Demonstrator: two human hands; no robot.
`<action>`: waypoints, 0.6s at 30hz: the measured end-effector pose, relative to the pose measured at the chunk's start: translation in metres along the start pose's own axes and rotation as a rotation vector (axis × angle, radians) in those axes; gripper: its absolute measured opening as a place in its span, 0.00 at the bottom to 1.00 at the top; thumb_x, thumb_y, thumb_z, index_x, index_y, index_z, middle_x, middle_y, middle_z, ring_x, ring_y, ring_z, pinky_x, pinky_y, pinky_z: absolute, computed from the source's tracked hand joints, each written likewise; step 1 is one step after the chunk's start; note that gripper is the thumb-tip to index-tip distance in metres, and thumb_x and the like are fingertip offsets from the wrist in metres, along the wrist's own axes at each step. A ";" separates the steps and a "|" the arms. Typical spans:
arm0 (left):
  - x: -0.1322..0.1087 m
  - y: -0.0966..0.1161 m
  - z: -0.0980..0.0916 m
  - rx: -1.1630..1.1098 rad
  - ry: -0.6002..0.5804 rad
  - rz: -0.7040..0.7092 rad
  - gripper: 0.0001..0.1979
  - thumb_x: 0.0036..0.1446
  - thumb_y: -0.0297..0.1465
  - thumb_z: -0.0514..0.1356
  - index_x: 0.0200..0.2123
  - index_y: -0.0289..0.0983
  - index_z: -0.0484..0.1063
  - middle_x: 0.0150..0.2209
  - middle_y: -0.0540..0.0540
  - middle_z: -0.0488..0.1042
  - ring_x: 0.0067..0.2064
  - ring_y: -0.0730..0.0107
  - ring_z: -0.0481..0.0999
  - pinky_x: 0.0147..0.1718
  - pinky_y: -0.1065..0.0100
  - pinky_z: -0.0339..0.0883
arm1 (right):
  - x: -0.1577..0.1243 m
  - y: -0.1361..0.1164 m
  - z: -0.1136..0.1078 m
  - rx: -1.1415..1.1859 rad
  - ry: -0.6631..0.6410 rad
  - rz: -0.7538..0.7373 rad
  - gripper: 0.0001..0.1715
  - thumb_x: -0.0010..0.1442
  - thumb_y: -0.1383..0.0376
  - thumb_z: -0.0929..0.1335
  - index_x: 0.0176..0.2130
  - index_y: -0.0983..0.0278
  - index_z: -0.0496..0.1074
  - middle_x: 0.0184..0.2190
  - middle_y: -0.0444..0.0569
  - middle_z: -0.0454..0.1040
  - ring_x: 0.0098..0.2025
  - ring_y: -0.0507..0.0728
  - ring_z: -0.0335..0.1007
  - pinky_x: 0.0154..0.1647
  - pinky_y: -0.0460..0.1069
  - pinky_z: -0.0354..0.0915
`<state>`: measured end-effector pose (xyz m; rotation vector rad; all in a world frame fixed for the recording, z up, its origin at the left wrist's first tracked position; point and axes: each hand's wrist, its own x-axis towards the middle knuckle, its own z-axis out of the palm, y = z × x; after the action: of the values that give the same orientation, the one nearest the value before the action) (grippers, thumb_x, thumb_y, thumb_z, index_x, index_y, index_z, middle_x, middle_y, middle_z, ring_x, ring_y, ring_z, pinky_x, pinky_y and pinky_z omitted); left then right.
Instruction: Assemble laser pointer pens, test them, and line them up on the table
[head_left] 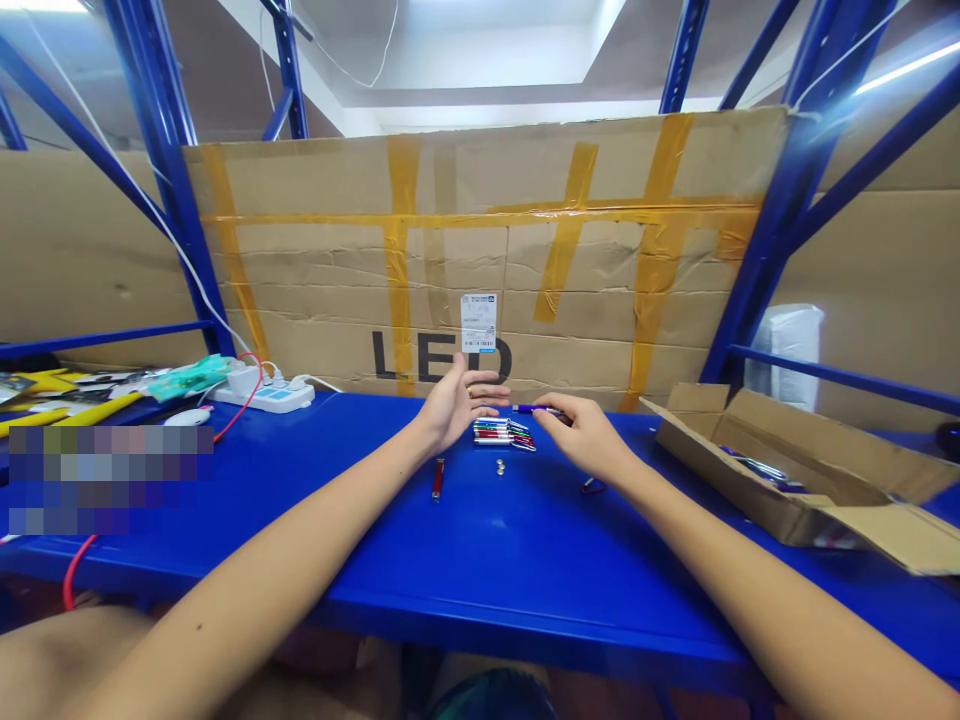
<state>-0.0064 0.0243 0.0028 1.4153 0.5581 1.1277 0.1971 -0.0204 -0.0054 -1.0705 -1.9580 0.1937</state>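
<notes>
two bare hands meet above a blue tabletop point(480, 570), and only one of them has anything in its grip. the right hand point(589, 435) pinches a slim purple pen point(534, 409) between thumb and fingertips. the grip is closed on the pen's rear end, so the barrel sticks out level toward the left hand point(457, 400). the left hand's grip is wide open and empty, with the palm turned to the right and the fingers stretched flat. its fingertips are just short of the pen's free end; whether they touch it i cannot tell.

just below and between the two grips lies a small stack of pens point(501, 432) in mixed colours, side by side on the tabletop. nearer the person than the left grip lies a single red pen point(438, 479), apart from the stack. a small silvery part point(500, 466) lies beside it, just on the near side of the stack. a small dark piece point(592, 486) lies by the right wrist. well out to the right of the right grip sits an open cardboard box point(787, 480) with more pens in it.

judging by this, the step in hand is bringing the purple pen to the open left palm, above the stack. a next move would call for the left fingers to close round the free end before the right grip lets go. the pen should be kept level and clear of the pens below.
</notes>
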 end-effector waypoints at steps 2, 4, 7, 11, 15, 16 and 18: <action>0.000 0.003 -0.005 -0.070 -0.006 -0.016 0.37 0.59 0.58 0.40 0.47 0.32 0.68 0.49 0.30 0.74 0.50 0.52 0.75 0.45 0.56 0.70 | 0.000 0.000 0.000 0.011 -0.001 0.000 0.14 0.60 0.61 0.63 0.36 0.65 0.76 0.29 0.48 0.77 0.28 0.55 0.67 0.30 0.49 0.61; 0.000 0.004 -0.009 -0.106 -0.011 -0.027 0.38 0.59 0.59 0.39 0.47 0.32 0.68 0.50 0.30 0.74 0.52 0.51 0.74 0.46 0.55 0.69 | -0.001 0.001 0.000 0.011 -0.005 -0.005 0.14 0.60 0.61 0.63 0.37 0.65 0.76 0.30 0.48 0.78 0.28 0.55 0.69 0.31 0.49 0.62; 0.000 0.003 -0.009 -0.140 -0.022 -0.037 0.38 0.59 0.59 0.39 0.48 0.33 0.68 0.51 0.31 0.74 0.53 0.50 0.73 0.47 0.54 0.69 | -0.001 0.001 0.001 0.002 -0.003 -0.021 0.14 0.60 0.61 0.63 0.38 0.65 0.76 0.31 0.49 0.79 0.30 0.56 0.71 0.32 0.49 0.63; -0.001 0.002 -0.006 -0.147 -0.019 -0.051 0.38 0.59 0.58 0.39 0.49 0.31 0.68 0.52 0.29 0.73 0.53 0.48 0.73 0.47 0.53 0.69 | -0.001 -0.001 0.000 0.016 -0.009 -0.021 0.15 0.61 0.61 0.63 0.40 0.65 0.77 0.33 0.50 0.80 0.32 0.57 0.73 0.33 0.50 0.65; -0.001 0.001 -0.005 -0.185 -0.022 -0.073 0.39 0.59 0.58 0.40 0.49 0.30 0.68 0.51 0.29 0.73 0.53 0.50 0.74 0.48 0.54 0.68 | -0.002 -0.004 -0.001 0.013 -0.034 -0.043 0.16 0.61 0.61 0.63 0.41 0.65 0.77 0.36 0.51 0.81 0.34 0.58 0.74 0.35 0.51 0.66; -0.001 0.001 -0.005 -0.194 -0.023 -0.076 0.38 0.59 0.58 0.40 0.49 0.30 0.68 0.51 0.29 0.73 0.52 0.50 0.74 0.48 0.54 0.68 | -0.002 -0.005 -0.001 0.006 -0.032 -0.048 0.16 0.61 0.61 0.63 0.40 0.65 0.77 0.36 0.51 0.81 0.34 0.58 0.74 0.35 0.51 0.66; -0.001 0.000 -0.005 -0.208 -0.023 -0.081 0.37 0.60 0.57 0.41 0.47 0.31 0.69 0.49 0.29 0.74 0.51 0.50 0.75 0.47 0.54 0.69 | -0.002 -0.005 -0.001 0.002 -0.025 -0.052 0.16 0.62 0.62 0.63 0.41 0.65 0.77 0.36 0.52 0.81 0.35 0.59 0.75 0.37 0.52 0.67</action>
<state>-0.0113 0.0263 0.0015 1.2148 0.4634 1.0716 0.1952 -0.0257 -0.0035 -1.0188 -2.0049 0.1815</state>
